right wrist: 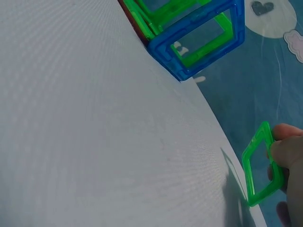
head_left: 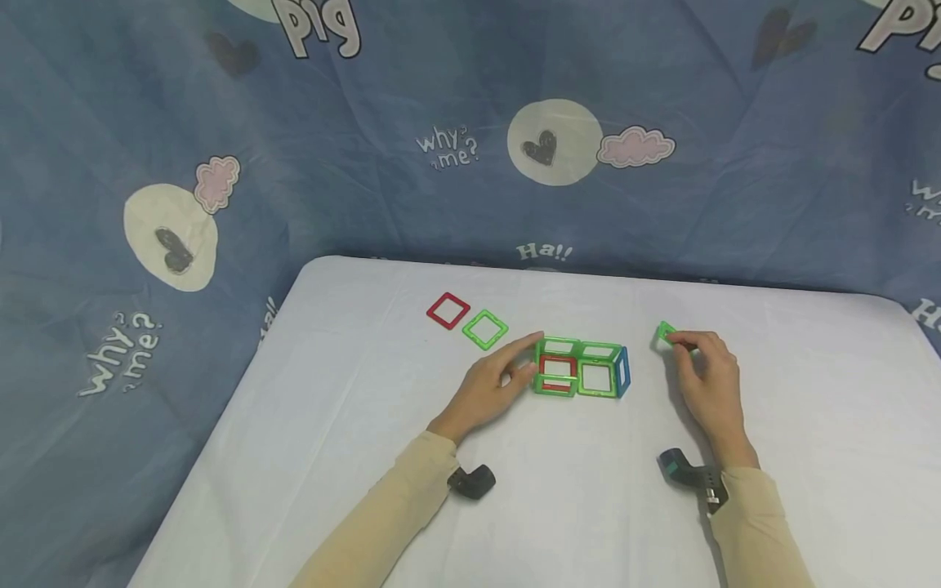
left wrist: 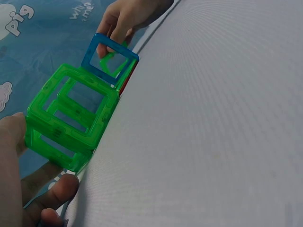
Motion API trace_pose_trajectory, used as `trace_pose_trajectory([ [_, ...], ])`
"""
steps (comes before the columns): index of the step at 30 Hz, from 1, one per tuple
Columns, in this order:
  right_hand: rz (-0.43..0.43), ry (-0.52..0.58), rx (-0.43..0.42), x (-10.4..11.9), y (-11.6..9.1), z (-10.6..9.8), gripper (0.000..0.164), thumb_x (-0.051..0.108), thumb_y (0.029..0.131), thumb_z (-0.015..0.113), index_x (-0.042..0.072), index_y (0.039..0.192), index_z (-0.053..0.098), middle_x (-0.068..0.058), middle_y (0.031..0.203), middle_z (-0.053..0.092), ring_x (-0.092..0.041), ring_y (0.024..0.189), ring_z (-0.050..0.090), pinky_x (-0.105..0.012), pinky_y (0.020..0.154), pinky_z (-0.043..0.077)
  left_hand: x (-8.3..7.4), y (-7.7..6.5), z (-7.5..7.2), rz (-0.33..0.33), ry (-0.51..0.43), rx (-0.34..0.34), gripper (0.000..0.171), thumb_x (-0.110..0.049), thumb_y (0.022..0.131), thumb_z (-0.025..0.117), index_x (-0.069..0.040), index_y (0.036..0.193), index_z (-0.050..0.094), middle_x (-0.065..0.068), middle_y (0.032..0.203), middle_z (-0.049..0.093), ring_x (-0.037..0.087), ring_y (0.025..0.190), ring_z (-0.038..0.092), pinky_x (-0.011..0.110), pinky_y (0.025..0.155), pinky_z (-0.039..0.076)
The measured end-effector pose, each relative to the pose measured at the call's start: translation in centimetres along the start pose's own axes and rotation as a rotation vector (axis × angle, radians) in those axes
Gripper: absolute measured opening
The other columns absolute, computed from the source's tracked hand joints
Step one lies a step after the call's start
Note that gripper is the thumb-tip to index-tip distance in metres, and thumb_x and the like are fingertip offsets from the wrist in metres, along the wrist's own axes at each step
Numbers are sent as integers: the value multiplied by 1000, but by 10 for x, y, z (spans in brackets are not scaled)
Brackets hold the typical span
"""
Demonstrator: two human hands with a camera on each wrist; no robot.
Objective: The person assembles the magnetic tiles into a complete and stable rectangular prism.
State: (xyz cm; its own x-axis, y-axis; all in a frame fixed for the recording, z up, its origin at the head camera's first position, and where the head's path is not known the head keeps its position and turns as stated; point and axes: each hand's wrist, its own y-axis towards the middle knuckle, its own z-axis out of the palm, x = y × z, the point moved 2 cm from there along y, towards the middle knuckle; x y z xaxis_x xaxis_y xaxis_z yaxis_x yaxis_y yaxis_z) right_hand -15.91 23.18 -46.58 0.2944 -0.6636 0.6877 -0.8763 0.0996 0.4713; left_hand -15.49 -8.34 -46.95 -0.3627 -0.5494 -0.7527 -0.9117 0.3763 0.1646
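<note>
A box-like structure of magnetic tiles (head_left: pixel 598 394) stands on the white table, mostly green with a red tile (head_left: pixel 559 357) and a blue square tile (head_left: pixel 624 371) at its right end. My left hand (head_left: pixel 485 392) holds the structure's left end, index finger at the back corner and thumb lower on the side. Right of the structure and apart from it, my right hand (head_left: pixel 713 392) pinches a green magnetic tile (right wrist: pixel 252 197) by one edge. That tile is tilted up in the right wrist view, its shadow on the table.
A loose red square tile (head_left: pixel 432 318) and a loose green square tile (head_left: pixel 474 338) lie flat behind my left hand. The white table (head_left: pixel 331 343) ends at a blue printed cloth (head_left: pixel 367 204) at the back and left.
</note>
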Motion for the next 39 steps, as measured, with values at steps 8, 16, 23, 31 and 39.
trace_pose_trajectory([
  [8,2,18,-28,2,0,-2,14,0,91,56,-1,102,65,-14,100,62,9,96,42,-34,87,28,1,1,0,-3,3,5,46,-51,96,43,-49,141,32,-11,94,52,6,71,46,25,65,41],
  [16,-23,35,-68,4,0,-2,14,0,91,55,-2,100,66,-15,99,63,11,97,43,-29,85,26,0,1,1,-8,3,7,46,-52,96,43,-50,140,32,-9,93,53,6,72,46,24,66,41],
  [23,-40,39,-105,3,1,-3,14,1,91,56,-1,100,66,-16,99,63,14,98,43,-23,86,25,2,0,1,-6,-3,8,47,-51,96,43,-49,141,32,-8,89,51,7,70,46,25,66,40],
  [31,-53,43,-129,3,2,-3,13,1,91,56,-1,99,67,-16,98,64,14,97,44,-22,87,26,1,0,1,1,2,6,47,-51,96,44,-49,141,32,-9,87,51,7,69,45,24,63,39],
  [39,-70,46,-155,4,2,-4,14,0,91,56,-3,98,67,-16,96,64,13,94,44,-20,85,26,1,1,0,6,0,8,47,-51,96,44,-47,141,33,-10,90,52,6,69,46,24,63,39],
])
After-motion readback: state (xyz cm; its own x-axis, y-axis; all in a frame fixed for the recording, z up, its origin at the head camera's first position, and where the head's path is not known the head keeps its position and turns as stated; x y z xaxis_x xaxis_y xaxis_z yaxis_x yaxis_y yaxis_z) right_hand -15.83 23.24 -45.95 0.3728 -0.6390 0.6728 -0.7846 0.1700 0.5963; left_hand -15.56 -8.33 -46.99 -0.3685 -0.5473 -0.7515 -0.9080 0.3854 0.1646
